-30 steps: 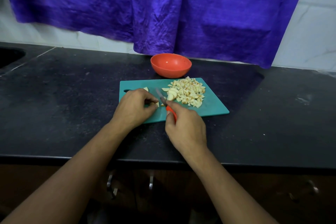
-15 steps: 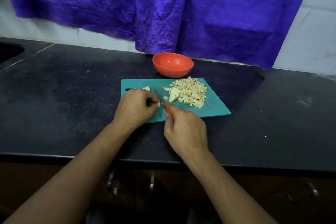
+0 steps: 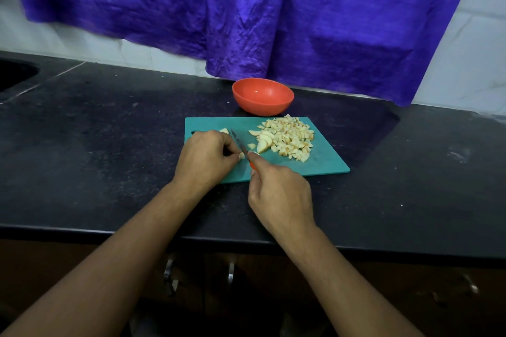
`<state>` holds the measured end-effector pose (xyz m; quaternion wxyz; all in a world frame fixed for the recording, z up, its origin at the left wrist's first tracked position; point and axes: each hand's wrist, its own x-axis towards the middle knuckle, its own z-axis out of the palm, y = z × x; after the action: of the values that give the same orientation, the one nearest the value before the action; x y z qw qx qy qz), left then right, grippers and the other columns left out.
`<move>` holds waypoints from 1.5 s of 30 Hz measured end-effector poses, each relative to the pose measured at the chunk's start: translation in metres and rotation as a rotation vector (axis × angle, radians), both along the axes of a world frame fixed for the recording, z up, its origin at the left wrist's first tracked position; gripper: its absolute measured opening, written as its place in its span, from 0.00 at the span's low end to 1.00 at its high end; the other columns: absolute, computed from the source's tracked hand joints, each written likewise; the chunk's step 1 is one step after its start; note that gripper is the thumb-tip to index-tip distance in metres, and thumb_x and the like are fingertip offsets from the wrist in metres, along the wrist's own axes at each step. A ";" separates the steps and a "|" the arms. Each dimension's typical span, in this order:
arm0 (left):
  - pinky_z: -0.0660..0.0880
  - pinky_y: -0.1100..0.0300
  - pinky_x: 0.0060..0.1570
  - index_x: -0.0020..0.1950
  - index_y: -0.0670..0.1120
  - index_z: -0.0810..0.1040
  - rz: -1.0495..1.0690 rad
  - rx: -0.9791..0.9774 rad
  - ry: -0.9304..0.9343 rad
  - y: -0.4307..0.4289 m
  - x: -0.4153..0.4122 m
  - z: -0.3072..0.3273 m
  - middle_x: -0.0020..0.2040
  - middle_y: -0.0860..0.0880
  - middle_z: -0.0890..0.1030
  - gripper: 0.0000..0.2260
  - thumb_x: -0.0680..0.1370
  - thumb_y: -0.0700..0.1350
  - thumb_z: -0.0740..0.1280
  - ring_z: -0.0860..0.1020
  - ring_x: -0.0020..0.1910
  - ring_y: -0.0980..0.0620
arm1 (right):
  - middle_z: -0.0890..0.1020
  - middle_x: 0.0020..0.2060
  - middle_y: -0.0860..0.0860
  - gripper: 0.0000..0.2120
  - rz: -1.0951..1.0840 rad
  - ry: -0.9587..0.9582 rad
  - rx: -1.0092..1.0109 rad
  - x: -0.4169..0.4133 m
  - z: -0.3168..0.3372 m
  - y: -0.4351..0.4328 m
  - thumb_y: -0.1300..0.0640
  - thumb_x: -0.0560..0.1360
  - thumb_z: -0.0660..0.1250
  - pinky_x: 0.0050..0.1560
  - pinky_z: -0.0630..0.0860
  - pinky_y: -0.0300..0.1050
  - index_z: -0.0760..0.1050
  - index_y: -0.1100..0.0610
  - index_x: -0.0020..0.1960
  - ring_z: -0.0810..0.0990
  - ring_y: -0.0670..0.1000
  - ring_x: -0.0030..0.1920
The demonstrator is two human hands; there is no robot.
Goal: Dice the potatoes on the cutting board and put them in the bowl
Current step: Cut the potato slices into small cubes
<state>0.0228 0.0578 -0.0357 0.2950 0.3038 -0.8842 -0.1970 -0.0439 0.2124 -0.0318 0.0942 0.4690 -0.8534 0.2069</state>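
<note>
A black stone tabletop (image 3: pixel 109 145) carries a flat teal plastic cutting board (image 3: pixel 202 123). On it, the left hand (image 3: pixel 205 157) half hides a pale potato wedge (image 3: pixel 224 131) behind it. Its narrow grip pinches a small potato piece (image 3: pixel 242 156), most of it covered by the fingers. The slim steel knife (image 3: pixel 238 141), barely visible half a second ago, shows its blade again, so another cut looks finished. The right hand (image 3: pixel 279 194) grips the orange handle, which is mostly hidden. The round orange plastic bowl (image 3: pixel 273 107), beyond the board, holds nothing. The heap of diced potato (image 3: pixel 287 139) waits on the board.
</note>
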 end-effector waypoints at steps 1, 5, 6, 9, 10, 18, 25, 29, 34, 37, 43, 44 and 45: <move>0.80 0.54 0.50 0.42 0.53 0.87 -0.005 -0.001 0.002 0.000 0.000 0.000 0.40 0.58 0.85 0.01 0.74 0.48 0.76 0.82 0.44 0.57 | 0.80 0.41 0.47 0.22 0.001 0.005 0.018 0.000 0.000 -0.001 0.50 0.84 0.57 0.40 0.79 0.49 0.66 0.44 0.78 0.79 0.48 0.40; 0.79 0.55 0.50 0.42 0.52 0.87 -0.012 0.010 0.015 0.002 0.000 0.000 0.41 0.59 0.85 0.01 0.74 0.47 0.76 0.82 0.43 0.58 | 0.82 0.46 0.48 0.22 0.009 0.016 0.064 -0.001 0.002 -0.001 0.50 0.84 0.57 0.43 0.78 0.49 0.66 0.44 0.78 0.80 0.50 0.45; 0.79 0.56 0.50 0.43 0.52 0.87 -0.009 0.016 0.019 0.002 0.001 0.001 0.41 0.59 0.85 0.01 0.74 0.48 0.76 0.82 0.43 0.58 | 0.82 0.47 0.49 0.22 0.012 0.016 0.073 -0.002 0.003 -0.001 0.50 0.84 0.57 0.44 0.78 0.50 0.67 0.44 0.77 0.81 0.51 0.46; 0.79 0.58 0.48 0.43 0.52 0.87 -0.002 0.043 0.032 0.003 0.001 0.000 0.40 0.59 0.85 0.01 0.74 0.47 0.76 0.82 0.43 0.59 | 0.82 0.46 0.48 0.21 0.013 0.018 0.088 -0.003 0.003 0.003 0.50 0.84 0.57 0.45 0.79 0.50 0.67 0.43 0.77 0.80 0.49 0.46; 0.79 0.59 0.48 0.43 0.53 0.87 0.000 0.052 0.033 0.003 0.001 0.000 0.40 0.58 0.85 0.01 0.74 0.47 0.75 0.81 0.42 0.59 | 0.82 0.45 0.46 0.21 0.004 0.003 0.075 -0.005 0.002 0.005 0.49 0.84 0.58 0.45 0.79 0.49 0.68 0.43 0.76 0.80 0.48 0.45; 0.78 0.55 0.49 0.51 0.54 0.85 -0.041 0.047 0.006 0.003 -0.005 0.001 0.47 0.58 0.83 0.09 0.73 0.45 0.71 0.80 0.46 0.56 | 0.85 0.51 0.41 0.17 -0.075 -0.430 -0.354 -0.022 -0.007 0.007 0.49 0.82 0.64 0.44 0.81 0.46 0.76 0.42 0.70 0.81 0.44 0.43; 0.78 0.49 0.58 0.59 0.55 0.83 -0.120 -0.030 -0.151 0.005 -0.033 0.008 0.57 0.57 0.84 0.15 0.74 0.56 0.75 0.79 0.58 0.53 | 0.81 0.64 0.41 0.18 -0.122 -0.541 -0.529 -0.028 -0.011 0.005 0.52 0.81 0.66 0.63 0.79 0.46 0.77 0.47 0.71 0.79 0.41 0.62; 0.79 0.50 0.53 0.49 0.55 0.86 -0.093 -0.064 -0.113 0.005 -0.037 0.004 0.50 0.58 0.84 0.06 0.74 0.54 0.75 0.80 0.54 0.53 | 0.83 0.62 0.41 0.18 -0.141 -0.529 -0.543 -0.028 -0.011 0.006 0.52 0.81 0.65 0.60 0.80 0.44 0.77 0.46 0.71 0.81 0.41 0.58; 0.78 0.52 0.51 0.48 0.54 0.87 -0.113 -0.086 -0.104 0.002 -0.028 0.003 0.48 0.58 0.84 0.03 0.76 0.51 0.74 0.80 0.50 0.55 | 0.85 0.55 0.44 0.18 -0.191 -0.494 -0.524 -0.029 -0.011 0.008 0.50 0.81 0.65 0.50 0.82 0.45 0.76 0.45 0.71 0.81 0.42 0.47; 0.78 0.50 0.53 0.49 0.52 0.87 -0.157 -0.097 -0.090 -0.005 -0.020 -0.001 0.49 0.56 0.84 0.04 0.77 0.49 0.74 0.81 0.50 0.54 | 0.84 0.56 0.42 0.18 -0.172 -0.427 -0.419 -0.027 -0.007 0.008 0.50 0.82 0.64 0.52 0.80 0.44 0.76 0.44 0.71 0.79 0.41 0.49; 0.76 0.53 0.45 0.46 0.50 0.86 -0.040 -0.109 -0.041 -0.004 -0.014 -0.001 0.46 0.54 0.83 0.06 0.77 0.51 0.74 0.79 0.46 0.53 | 0.84 0.54 0.43 0.19 -0.110 -0.269 -0.212 -0.021 -0.003 0.009 0.48 0.83 0.61 0.49 0.79 0.46 0.73 0.42 0.73 0.80 0.44 0.49; 0.76 0.53 0.45 0.47 0.51 0.86 -0.022 -0.108 -0.041 -0.004 -0.014 -0.001 0.47 0.54 0.83 0.05 0.78 0.51 0.74 0.79 0.46 0.53 | 0.84 0.53 0.44 0.20 -0.100 -0.241 -0.177 -0.020 -0.002 0.009 0.48 0.83 0.61 0.46 0.78 0.45 0.71 0.41 0.74 0.78 0.44 0.46; 0.76 0.53 0.46 0.48 0.51 0.86 -0.018 -0.106 -0.041 -0.004 -0.014 -0.001 0.48 0.54 0.84 0.05 0.78 0.51 0.73 0.80 0.48 0.53 | 0.84 0.52 0.45 0.20 -0.089 -0.212 -0.145 -0.019 -0.001 0.008 0.48 0.83 0.60 0.44 0.76 0.44 0.70 0.41 0.75 0.77 0.44 0.44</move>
<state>0.0086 0.0536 -0.0371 0.2908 0.2836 -0.9020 -0.1465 -0.0628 0.2209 -0.0331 0.0462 0.3980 -0.8614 0.3123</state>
